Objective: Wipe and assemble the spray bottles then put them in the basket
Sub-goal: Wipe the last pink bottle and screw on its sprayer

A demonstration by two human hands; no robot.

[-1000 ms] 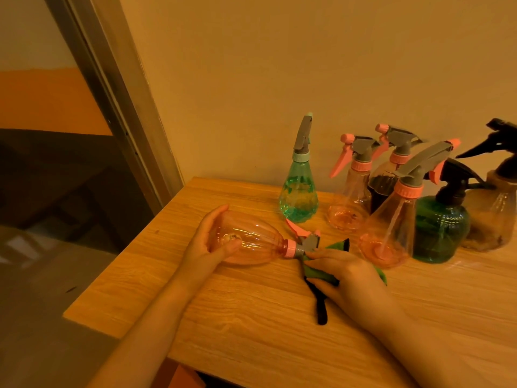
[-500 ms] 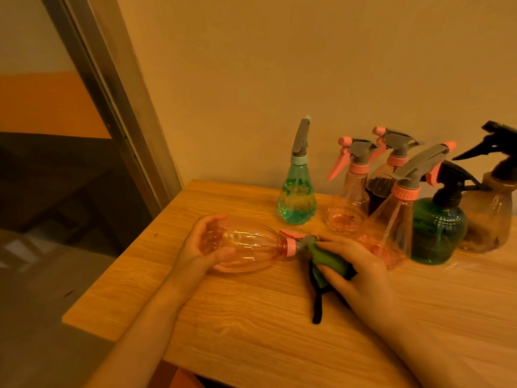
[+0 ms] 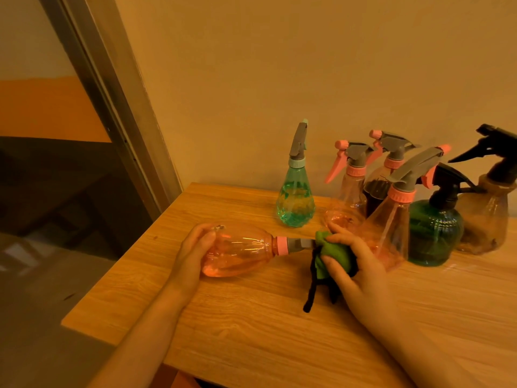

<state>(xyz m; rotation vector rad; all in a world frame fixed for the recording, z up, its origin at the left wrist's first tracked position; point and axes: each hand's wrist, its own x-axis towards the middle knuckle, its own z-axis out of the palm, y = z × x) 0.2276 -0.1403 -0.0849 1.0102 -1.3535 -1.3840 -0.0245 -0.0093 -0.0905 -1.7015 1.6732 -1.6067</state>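
While the pink bottle [image 3: 237, 252] lies on its side on the tabletop [image 3: 251, 326], the left hand [image 3: 193, 252] cups its base, fingers [image 3: 200, 233] curled round it. The right hand [image 3: 355, 264] pinches a green cloth [image 3: 334, 252] over the bottle's spray head. Six more bottles stand upright along the wall [image 3: 307, 79], just behind.

Seven spray bottles [image 3: 295, 204] (one lying flat), one green cloth [image 3: 334, 254], two hands [image 3: 361, 268]
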